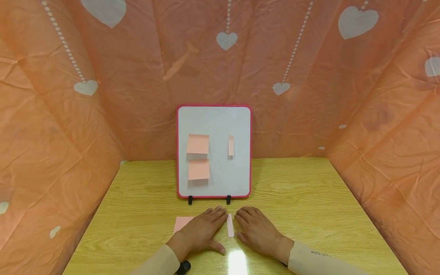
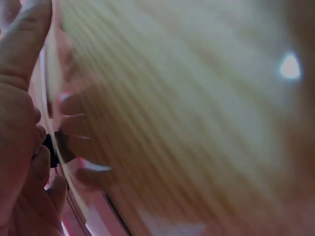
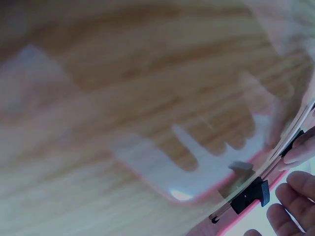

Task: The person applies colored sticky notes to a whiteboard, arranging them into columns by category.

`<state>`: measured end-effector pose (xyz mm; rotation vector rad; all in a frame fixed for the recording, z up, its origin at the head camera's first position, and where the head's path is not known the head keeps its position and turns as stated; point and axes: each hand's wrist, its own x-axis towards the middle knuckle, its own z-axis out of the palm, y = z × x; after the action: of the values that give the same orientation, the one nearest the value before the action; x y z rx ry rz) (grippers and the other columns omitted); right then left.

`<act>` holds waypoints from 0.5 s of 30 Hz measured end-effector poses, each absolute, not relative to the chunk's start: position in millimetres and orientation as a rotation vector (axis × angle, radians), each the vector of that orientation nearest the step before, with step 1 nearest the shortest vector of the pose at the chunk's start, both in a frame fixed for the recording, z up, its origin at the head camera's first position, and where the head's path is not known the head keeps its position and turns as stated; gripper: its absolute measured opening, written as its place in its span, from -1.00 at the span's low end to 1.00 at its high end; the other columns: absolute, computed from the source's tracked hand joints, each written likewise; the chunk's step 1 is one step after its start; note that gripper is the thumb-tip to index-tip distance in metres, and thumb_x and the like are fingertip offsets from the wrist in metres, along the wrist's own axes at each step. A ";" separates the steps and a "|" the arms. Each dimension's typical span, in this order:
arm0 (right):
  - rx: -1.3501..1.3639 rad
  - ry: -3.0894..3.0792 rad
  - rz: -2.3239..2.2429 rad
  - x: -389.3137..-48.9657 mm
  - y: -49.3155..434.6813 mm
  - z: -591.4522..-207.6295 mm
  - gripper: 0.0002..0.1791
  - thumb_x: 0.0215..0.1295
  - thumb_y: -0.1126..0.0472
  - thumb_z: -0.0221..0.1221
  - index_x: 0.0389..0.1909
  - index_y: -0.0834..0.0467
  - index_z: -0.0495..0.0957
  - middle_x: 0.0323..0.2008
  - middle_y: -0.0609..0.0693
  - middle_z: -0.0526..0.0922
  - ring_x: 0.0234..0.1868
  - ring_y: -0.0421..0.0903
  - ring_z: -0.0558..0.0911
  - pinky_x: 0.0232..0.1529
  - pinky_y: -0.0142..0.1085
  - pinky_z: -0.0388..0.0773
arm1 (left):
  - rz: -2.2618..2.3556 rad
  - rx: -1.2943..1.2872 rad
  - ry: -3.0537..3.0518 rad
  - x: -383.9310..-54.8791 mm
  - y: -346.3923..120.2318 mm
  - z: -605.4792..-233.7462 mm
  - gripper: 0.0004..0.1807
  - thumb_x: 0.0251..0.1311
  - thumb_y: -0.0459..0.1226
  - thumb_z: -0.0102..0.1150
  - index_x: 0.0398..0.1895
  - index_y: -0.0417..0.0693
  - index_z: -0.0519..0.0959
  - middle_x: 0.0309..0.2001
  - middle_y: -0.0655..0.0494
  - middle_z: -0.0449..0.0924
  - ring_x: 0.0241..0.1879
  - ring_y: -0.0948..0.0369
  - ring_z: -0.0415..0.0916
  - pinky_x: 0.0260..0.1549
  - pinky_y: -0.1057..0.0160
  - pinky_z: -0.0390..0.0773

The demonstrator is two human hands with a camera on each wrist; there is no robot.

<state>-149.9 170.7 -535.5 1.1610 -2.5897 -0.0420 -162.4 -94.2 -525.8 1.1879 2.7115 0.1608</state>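
Note:
My left hand [image 1: 203,230] lies with straight fingers over the tabletop, its thumb spread toward me. It partly covers a pink sticky note [image 1: 183,223]. A narrow pink paper strip [image 1: 230,226] lies upright on the table between the hands, right at the left fingertips. Close to the strip's other side, my right hand [image 1: 259,232] rests palm down with fingers loosely bent. In the left wrist view, the left hand [image 2: 22,113] shows at the left edge; the right wrist view catches fingers [image 3: 295,201] at the lower right.
Behind the hands stands a whiteboard [image 1: 214,120] with a pink frame on black feet [image 1: 228,199]. It bears two square pink notes [image 1: 198,144], one above the other, and a narrow strip [image 1: 231,146]. Orange cloth [image 1: 196,84] with hearts surrounds the wooden table [image 1: 302,191].

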 end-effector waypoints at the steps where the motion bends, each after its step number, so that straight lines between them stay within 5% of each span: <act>1: 1.171 -2.588 -0.043 -149.3 170.6 -535.5 -0.43 0.45 -0.18 0.28 0.25 0.15 0.62 0.21 -0.03 0.64 0.31 -0.01 0.55 0.37 -0.06 0.54 | 0.143 1.199 2.703 -163.7 -94.2 -526.7 0.25 0.11 0.55 0.04 0.69 -0.05 0.14 0.70 0.05 0.07 0.69 0.09 -0.02 0.65 0.03 0.10; 15: 1.338 -2.516 -0.034 -143.7 167.5 -534.5 -0.51 0.44 -0.19 0.29 0.16 0.07 0.64 0.12 -0.11 0.67 0.26 -0.08 0.57 0.37 -0.11 0.54 | 0.078 1.315 2.647 -167.7 -95.5 -530.0 0.22 0.16 0.57 -0.04 0.70 0.00 0.13 0.69 0.07 0.08 0.69 0.12 -0.02 0.66 0.03 0.08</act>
<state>-143.7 167.5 -534.5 1.3378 -2.5161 -0.0341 -167.7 -95.5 -530.0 1.3147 2.6468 0.0782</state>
